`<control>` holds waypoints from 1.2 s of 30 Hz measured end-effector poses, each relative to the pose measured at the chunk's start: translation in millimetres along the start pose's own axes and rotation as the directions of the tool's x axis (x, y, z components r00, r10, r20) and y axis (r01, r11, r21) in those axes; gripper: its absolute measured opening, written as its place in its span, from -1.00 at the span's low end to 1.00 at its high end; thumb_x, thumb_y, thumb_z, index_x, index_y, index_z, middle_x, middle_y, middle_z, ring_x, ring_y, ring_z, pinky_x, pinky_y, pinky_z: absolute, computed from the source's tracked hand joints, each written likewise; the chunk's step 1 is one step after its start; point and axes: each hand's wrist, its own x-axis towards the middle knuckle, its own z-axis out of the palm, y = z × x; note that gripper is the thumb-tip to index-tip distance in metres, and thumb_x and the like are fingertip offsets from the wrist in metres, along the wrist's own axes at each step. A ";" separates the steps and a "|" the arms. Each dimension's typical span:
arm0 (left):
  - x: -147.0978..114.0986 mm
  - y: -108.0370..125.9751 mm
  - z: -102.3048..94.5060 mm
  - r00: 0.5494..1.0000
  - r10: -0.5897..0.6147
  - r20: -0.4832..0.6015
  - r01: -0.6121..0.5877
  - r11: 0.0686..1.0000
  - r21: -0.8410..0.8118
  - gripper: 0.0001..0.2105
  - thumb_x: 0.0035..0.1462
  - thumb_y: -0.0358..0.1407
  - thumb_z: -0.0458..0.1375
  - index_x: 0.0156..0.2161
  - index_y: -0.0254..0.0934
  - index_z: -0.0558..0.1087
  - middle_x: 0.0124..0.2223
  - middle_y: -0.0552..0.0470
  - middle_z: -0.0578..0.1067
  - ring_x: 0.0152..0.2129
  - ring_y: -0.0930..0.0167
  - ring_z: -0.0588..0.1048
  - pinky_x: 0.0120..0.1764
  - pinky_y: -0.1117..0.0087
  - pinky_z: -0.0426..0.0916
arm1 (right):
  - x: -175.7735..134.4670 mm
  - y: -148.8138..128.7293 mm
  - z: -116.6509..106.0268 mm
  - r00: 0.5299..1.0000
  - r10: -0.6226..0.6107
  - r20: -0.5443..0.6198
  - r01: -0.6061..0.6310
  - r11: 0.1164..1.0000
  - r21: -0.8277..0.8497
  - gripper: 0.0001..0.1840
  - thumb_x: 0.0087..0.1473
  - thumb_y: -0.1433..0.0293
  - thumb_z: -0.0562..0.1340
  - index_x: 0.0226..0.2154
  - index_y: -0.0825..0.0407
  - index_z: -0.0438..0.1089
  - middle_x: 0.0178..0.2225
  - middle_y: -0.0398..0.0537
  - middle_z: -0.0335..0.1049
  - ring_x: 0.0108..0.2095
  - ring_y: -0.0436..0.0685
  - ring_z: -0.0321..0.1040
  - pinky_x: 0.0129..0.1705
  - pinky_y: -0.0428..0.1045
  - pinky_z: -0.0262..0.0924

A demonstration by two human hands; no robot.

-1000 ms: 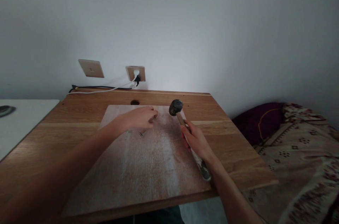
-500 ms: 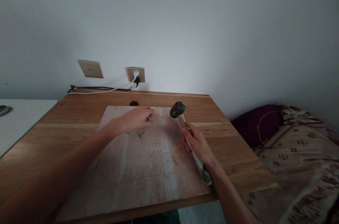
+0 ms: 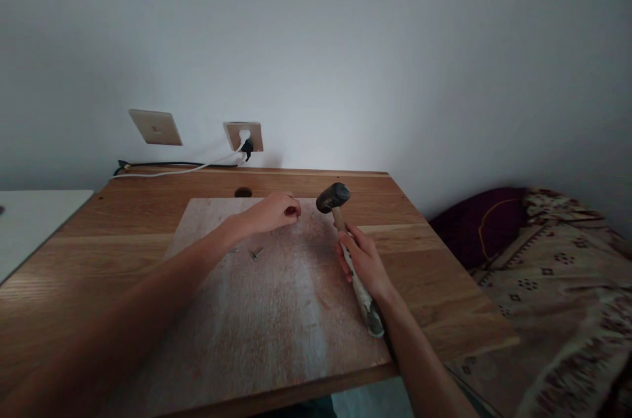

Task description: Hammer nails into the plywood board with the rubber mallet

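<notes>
My left hand (image 3: 274, 211) is closed in a pinch low over the far part of a worn wooden board (image 3: 257, 319). A nail seems to be between its fingertips, mostly hidden by them. Two small metal nails (image 3: 255, 253) lie crossed on the board, nearer to me, and another thin nail (image 3: 234, 250) lies just left of them. My right hand (image 3: 364, 261) is wrapped around the pale handle of a hammer (image 3: 334, 198). Its dark head points away from me, above the board's right side, to the right of my left hand.
The board rests on a wooden table (image 3: 424, 293) against a white wall. A round cable hole (image 3: 243, 192) lies behind the board. Cords (image 3: 182, 169) run to a wall socket (image 3: 243, 137). A white surface (image 3: 39, 220) stands left; patterned bedding (image 3: 553, 286) lies right.
My left hand has moved right and curled tighter, towards the hammer head. The thin metal piece at its fingertips is now covered. The hammer stays in my right hand with little movement.
</notes>
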 end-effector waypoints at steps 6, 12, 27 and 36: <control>2.0 5.8 -2.4 1.000 -0.004 0.027 0.002 0.998 0.061 -0.86 0.10 -0.51 0.19 -0.35 -0.29 0.59 -0.35 -0.01 0.54 -0.38 0.37 0.51 -0.28 0.40 0.32 | 0.5 3.3 0.8 1.000 -0.004 -0.002 0.004 0.999 0.035 -0.56 0.09 0.01 0.21 -0.16 0.01 0.29 -0.56 -0.33 0.23 -0.76 -0.09 0.07 -0.82 -0.16 0.00; 0.4 3.2 1.2 1.000 0.003 -0.019 -0.003 0.999 0.035 -0.84 0.11 -0.49 0.19 -0.30 -0.26 0.62 -0.32 -0.01 0.56 -0.33 0.37 0.54 -0.19 0.37 0.39 | -2.3 1.8 3.5 0.999 -0.022 0.032 0.022 1.000 0.009 -0.62 0.12 0.00 0.19 -0.32 -0.02 0.23 -0.55 -0.31 0.23 -0.77 -0.10 0.06 -0.82 -0.14 0.01; -3.3 -7.0 20.3 0.982 -0.079 -0.171 0.039 0.974 -0.223 -0.87 0.18 -0.42 0.23 -0.22 -0.23 0.63 -0.20 0.00 0.66 -0.25 0.36 0.61 -0.11 0.35 0.43 | -3.2 0.9 5.6 0.999 -0.008 0.049 0.007 1.000 0.017 -0.64 0.13 0.04 0.20 -0.29 -0.02 0.24 -0.55 -0.34 0.23 -0.76 -0.11 0.09 -0.82 -0.16 0.04; -4.9 -6.6 25.7 0.983 -0.096 -0.156 0.055 0.967 -0.249 -0.72 0.11 -0.50 0.19 -0.06 -0.29 0.57 -0.21 -0.01 0.66 -0.30 0.38 0.61 -0.17 0.37 0.44 | -4.1 -0.7 6.9 0.999 -0.015 0.050 0.010 0.995 0.098 -0.64 0.08 0.04 0.25 -0.34 -0.01 0.27 -0.56 -0.32 0.26 -0.77 -0.13 0.08 -0.84 -0.18 0.03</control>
